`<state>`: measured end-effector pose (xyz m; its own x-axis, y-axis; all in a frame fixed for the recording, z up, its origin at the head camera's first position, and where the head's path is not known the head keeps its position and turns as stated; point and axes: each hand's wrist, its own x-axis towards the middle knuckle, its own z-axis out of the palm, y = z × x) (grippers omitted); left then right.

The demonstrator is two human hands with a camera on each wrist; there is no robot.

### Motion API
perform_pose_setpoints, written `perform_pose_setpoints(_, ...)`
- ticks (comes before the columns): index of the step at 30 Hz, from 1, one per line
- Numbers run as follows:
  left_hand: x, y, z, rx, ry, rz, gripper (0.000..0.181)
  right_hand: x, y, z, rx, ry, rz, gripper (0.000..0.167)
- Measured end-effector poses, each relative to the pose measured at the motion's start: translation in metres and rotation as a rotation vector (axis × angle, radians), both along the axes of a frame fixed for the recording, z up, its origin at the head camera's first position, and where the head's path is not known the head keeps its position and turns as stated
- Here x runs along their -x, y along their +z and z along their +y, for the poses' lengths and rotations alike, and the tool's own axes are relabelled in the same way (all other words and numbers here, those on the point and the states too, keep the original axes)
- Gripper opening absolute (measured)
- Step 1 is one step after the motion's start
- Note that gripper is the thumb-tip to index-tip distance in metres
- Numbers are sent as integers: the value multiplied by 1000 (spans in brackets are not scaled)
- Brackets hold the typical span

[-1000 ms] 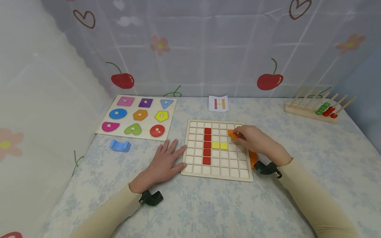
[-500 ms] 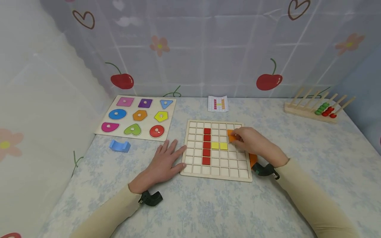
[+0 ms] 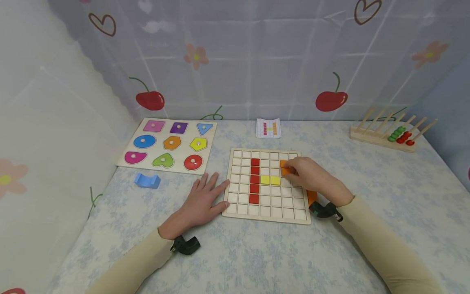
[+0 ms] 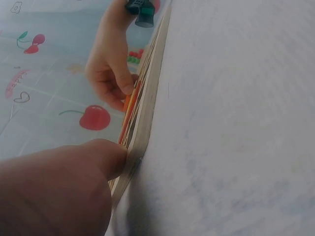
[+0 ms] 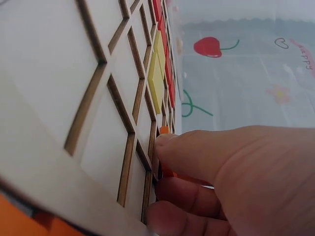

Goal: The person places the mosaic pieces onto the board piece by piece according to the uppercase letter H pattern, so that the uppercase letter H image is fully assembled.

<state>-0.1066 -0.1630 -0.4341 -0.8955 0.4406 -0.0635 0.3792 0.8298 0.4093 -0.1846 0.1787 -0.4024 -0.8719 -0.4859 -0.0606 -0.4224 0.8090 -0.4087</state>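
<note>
A wooden grid board (image 3: pixel 266 211) lies flat, with a column of red squares (image 3: pixel 254 179) and two yellow squares (image 3: pixel 269 180) beside it. My right hand (image 3: pixel 312 175) pinches an orange square (image 3: pixel 284 171) at the board's right part, just below another orange square (image 3: pixel 282 163). In the right wrist view the thumb and fingers (image 5: pixel 197 152) hold the orange square (image 5: pixel 164 130) at the grid. Spread out flat, my left hand (image 3: pixel 203 202) touches the board's left edge with thumb and fingertips. More orange pieces (image 3: pixel 312 197) lie at the board's right edge, partly hidden by the right wrist.
Behind the board lies a pattern card (image 3: pixel 268 128). A shape puzzle board (image 3: pixel 183 159) is at the back left, with a blue curved block (image 3: pixel 147 181) in front of it. At the back right stands a wooden peg rack (image 3: pixel 382 140) with green and red beads.
My right hand has lowered the orange square from a tilted position into place below the other orange one. The left hand has stayed still.
</note>
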Motion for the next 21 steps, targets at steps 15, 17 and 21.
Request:
perform_pose_setpoints(15,-1,1,0,-2,-4,4,66,-1,0,-2,-17,9,23,36)
perform_pose_setpoints(17,-1,1,0,-2,-2,4,66,-1,0,-2,-16,9,22,36)
perform_pose_setpoints(21,-2,2,0,-11,-2,8,65,0,-1,-2,-7,10,21,38)
